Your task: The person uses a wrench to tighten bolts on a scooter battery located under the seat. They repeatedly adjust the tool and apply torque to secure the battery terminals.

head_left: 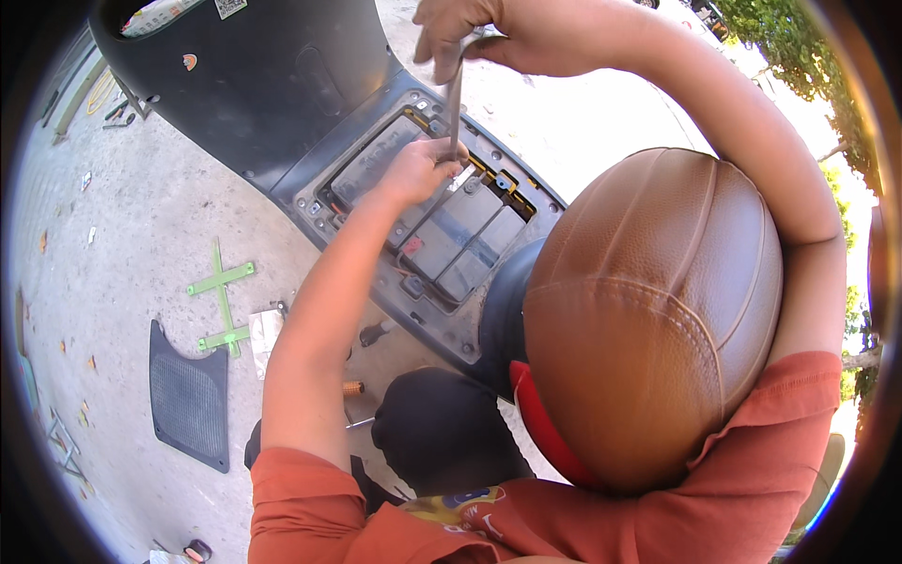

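Observation:
My right hand (474, 38) is raised at the top, its fingers closed around the upper end of a long, thin metal rod-like tool (455, 108). The top of the tool is hidden in that hand, so its exact kind does not show. Below, my left hand (418, 171) reaches over an open compartment in a scooter's floor, thumb and fingers pinched at the tool's lower end. Dark batteries (484, 230) sit side by side in the compartment, with yellow-and-black parts (507, 183) along their far edge. The tool's tip is hidden by my left fingers.
A brown leather scooter seat (648, 310) stands close on the right, between my arms. The dark front shield (254, 75) rises at the upper left. On the concrete lie a dark ribbed floor panel (190, 399), a green metal bracket (222, 282) and an orange-handled tool (353, 387).

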{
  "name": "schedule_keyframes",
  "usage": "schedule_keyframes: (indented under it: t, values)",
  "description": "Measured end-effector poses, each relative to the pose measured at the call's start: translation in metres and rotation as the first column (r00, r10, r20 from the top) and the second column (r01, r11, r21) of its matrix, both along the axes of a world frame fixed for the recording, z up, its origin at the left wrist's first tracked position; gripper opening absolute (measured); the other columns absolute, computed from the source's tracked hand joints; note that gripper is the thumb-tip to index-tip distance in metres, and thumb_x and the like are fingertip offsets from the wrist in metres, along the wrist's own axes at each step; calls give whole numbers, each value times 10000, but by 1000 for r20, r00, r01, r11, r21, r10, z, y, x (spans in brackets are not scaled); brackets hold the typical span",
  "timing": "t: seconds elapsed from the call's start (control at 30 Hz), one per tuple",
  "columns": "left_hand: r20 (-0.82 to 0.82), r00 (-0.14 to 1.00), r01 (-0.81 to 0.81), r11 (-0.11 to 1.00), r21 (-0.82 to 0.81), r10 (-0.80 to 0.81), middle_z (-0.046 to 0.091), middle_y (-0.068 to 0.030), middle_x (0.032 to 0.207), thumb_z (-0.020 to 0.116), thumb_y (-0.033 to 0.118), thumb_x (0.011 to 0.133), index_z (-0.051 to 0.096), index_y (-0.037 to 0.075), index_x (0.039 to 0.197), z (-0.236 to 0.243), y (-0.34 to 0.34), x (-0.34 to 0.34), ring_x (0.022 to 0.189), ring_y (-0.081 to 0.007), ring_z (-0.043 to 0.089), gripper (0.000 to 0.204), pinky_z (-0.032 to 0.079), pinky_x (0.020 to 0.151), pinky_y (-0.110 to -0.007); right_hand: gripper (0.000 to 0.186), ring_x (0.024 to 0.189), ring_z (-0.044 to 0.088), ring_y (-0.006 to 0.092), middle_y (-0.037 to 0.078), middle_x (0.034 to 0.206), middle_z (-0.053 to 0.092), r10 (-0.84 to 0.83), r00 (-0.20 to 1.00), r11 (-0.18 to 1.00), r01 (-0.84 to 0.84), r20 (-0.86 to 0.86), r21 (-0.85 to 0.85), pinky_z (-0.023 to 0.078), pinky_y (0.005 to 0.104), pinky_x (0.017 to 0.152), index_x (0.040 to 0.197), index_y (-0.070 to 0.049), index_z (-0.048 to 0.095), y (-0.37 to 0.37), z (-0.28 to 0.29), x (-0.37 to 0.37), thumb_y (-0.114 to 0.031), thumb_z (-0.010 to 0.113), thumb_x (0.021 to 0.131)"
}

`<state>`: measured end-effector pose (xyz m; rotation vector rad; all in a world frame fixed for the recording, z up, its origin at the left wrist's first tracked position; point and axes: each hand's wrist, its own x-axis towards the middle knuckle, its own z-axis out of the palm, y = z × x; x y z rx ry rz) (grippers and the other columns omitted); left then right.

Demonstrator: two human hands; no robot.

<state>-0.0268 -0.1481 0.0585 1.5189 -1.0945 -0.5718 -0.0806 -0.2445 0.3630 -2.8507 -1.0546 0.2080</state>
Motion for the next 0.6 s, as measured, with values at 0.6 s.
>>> schedule_keyframes:
  t: [0.6]
  values:
    - [118,987,-131,979,159,113,743,-51,934,702,43,950,708,27,1084,6,-7,-7,882,-115,687,135,544,831,-280,429,1055,680,389,210,1129,711,-354,930,935,354,104,18,545,454,908,1186,-2,678,19,-11,-21,77,572,778]
